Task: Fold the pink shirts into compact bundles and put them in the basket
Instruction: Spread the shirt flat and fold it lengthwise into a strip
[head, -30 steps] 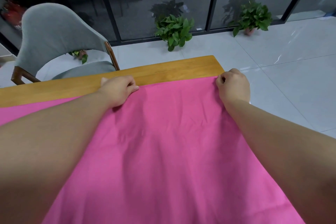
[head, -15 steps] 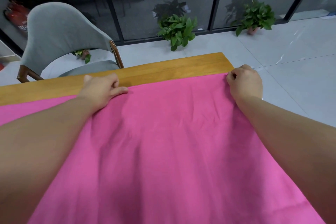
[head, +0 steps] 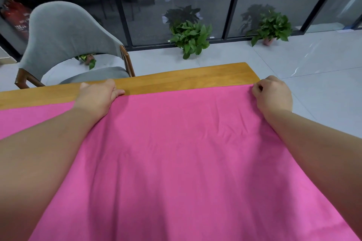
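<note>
A pink shirt (head: 176,162) lies spread flat over the wooden table (head: 186,80) and fills most of the view. My left hand (head: 98,97) grips the shirt's far edge left of centre, fingers curled under the cloth. My right hand (head: 272,96) pinches the far right corner of the shirt at the table's right end. Both forearms reach across the cloth. More pink fabric extends off to the left behind my left arm. No basket is in view.
A grey upholstered chair (head: 64,41) with wooden legs stands behind the table at the left. Two potted plants (head: 191,35) (head: 272,26) sit on the tiled floor by a glass wall. The table's right end drops off to the floor.
Both hands have moved the shirt's far edge farther away toward the table's back edge, and the cloth lies a little flatter.
</note>
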The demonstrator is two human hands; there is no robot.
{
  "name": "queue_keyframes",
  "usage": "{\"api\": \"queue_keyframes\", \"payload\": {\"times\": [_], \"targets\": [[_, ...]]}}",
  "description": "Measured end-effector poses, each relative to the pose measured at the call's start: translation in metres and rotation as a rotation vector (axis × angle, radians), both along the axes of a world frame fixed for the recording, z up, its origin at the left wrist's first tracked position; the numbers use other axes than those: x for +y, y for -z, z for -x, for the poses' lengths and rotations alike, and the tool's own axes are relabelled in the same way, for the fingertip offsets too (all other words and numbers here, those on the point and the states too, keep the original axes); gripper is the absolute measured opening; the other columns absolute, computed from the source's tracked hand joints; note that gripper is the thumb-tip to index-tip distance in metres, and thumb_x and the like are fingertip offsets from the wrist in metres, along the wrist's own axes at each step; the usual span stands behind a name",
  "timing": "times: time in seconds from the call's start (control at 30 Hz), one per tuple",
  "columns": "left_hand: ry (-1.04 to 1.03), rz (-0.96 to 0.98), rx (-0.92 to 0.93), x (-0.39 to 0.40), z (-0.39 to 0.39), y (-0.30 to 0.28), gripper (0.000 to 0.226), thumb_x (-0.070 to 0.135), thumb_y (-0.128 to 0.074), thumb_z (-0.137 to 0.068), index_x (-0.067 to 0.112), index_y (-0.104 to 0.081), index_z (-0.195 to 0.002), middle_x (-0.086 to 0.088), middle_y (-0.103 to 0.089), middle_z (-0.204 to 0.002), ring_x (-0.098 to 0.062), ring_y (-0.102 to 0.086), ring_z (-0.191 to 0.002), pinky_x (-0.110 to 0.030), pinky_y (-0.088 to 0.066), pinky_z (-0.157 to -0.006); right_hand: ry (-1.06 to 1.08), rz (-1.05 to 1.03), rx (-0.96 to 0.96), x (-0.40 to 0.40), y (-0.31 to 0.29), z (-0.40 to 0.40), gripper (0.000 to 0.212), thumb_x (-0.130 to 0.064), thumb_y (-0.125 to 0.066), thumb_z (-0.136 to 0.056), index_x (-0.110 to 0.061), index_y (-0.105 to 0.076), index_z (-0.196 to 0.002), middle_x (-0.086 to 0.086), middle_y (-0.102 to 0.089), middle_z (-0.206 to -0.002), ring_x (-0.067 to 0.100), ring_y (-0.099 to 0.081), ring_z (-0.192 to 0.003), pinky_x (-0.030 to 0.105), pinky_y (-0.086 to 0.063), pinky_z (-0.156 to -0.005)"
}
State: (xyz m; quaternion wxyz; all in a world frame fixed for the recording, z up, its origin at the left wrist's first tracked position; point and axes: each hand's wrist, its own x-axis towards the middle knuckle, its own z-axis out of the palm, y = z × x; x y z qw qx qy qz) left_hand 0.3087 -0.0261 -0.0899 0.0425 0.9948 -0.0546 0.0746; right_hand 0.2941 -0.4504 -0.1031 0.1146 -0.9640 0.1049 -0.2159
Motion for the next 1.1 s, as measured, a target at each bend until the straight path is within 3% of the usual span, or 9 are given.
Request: {"api": "queue_keyframes", "payload": {"times": [0.13,0.27,0.43,0.6,0.73,0.83,0.93,1.0,1.1], "targets": [[-0.052,0.025,-0.024,-0.001,0.009,-0.003,0.036,0.044,-0.035,-0.099,0.013,-0.047,-0.084,-0.011,-0.063,-0.083,-0.033,-0.058,-0.087,-0.04,-0.03,-0.078,-0.027,0.099,0.151,0.01,-0.015,0.006,0.039,-0.023,-0.043,-0.096,0.006,-0.066,-0.086,0.02,-0.057,-0.099,0.037,-0.052,-0.09,0.034,-0.038,-0.066],[-0.013,0.144,0.1,0.007,0.015,-0.011,0.03,0.047,-0.048,-0.093,0.02,-0.051,-0.079,0.004,-0.058,-0.078,-0.023,-0.052,-0.085,-0.036,-0.028,-0.076,0.025,0.252,0.366,0.041,-0.042,0.015,0.046,-0.036,-0.035,-0.096,-0.003,-0.066,-0.106,0.015,-0.054,-0.114,0.033,-0.047,-0.108,0.038,-0.038,-0.086],[-0.126,0.006,-0.019,-0.01,0.032,-0.017,0.012,0.025,-0.048,-0.097,0.018,-0.056,-0.103,-0.007,-0.057,-0.109,-0.029,-0.048,-0.106,-0.041,-0.029,-0.083,-0.279,0.028,0.221,0.111,-0.033,0.08,0.038,-0.031,-0.041,-0.089,-0.01,-0.063,-0.112,0.012,-0.057,-0.119,0.033,-0.051,-0.11,0.043,-0.044,-0.091],[0.099,0.149,0.112,-0.095,0.109,-0.021,0.048,0.042,-0.021,-0.1,0.025,-0.043,-0.139,-0.001,-0.034,-0.151,-0.02,-0.026,-0.14,-0.043,-0.019,-0.111,-0.481,-0.043,0.136,0.147,-0.019,0.18,0.043,-0.033,-0.043,-0.083,-0.018,-0.064,-0.117,0.005,-0.062,-0.125,0.027,-0.056,-0.119,0.046,-0.045,-0.099],[0.27,0.158,0.319,-0.16,0.206,-0.022,0.072,0.055,0.012,-0.083,0.037,-0.008,-0.15,0.011,0.004,-0.159,-0.01,0.012,-0.146,-0.041,0.007,-0.116,-0.424,-0.002,0.23,0.136,-0.012,0.248,0.045,-0.039,-0.043,-0.085,-0.023,-0.057,-0.125,-0.004,-0.056,-0.134,0.019,-0.049,-0.129,0.039,-0.038,-0.106],[0.318,0.12,0.384,-0.173,0.251,-0.012,0.078,0.064,0.021,-0.073,0.044,0.009,-0.147,0.014,0.018,-0.157,-0.011,0.026,-0.141,-0.045,0.016,-0.113,-0.389,0.045,0.376,0.096,-0.004,0.293,0.049,-0.048,-0.037,-0.09,-0.031,-0.047,-0.135,-0.007,-0.044,-0.145,0.016,-0.036,-0.137,0.037,-0.02,-0.113],[0.362,-0.014,0.39,-0.171,0.265,-0.004,0.088,0.072,0.037,-0.062,0.047,0.016,-0.144,0.012,0.02,-0.156,-0.016,0.026,-0.141,-0.049,0.015,-0.113,-0.323,0.052,0.506,0.041,-0.007,0.337,0.058,-0.064,-0.008,-0.093,-0.046,-0.023,-0.146,-0.014,-0.015,-0.156,0.01,-0.007,-0.145,0.035,-0.001,-0.115],[0.33,-0.053,0.395,-0.173,0.264,-0.007,0.086,0.072,0.035,-0.062,0.048,0.017,-0.143,0.012,0.019,-0.156,-0.017,0.023,-0.143,-0.052,0.012,-0.113,-0.208,-0.005,0.562,0.003,-0.012,0.357,0.069,-0.07,0.016,-0.082,-0.05,-0.001,-0.145,-0.02,0.006,-0.155,0.004,0.013,-0.143,0.034,0.008,-0.117],[0.261,-0.154,0.43,-0.183,0.268,-0.02,0.058,0.062,0.002,-0.092,0.044,0.015,-0.145,0.007,0.018,-0.157,-0.022,0.018,-0.145,-0.055,0.009,-0.113,0.01,0.005,0.641,-0.041,-0.024,0.378,0.056,-0.056,-0.002,-0.096,-0.039,0.003,-0.149,-0.011,0.004,-0.159,0.009,0.01,-0.145,0.039,0.0,-0.117]]}}
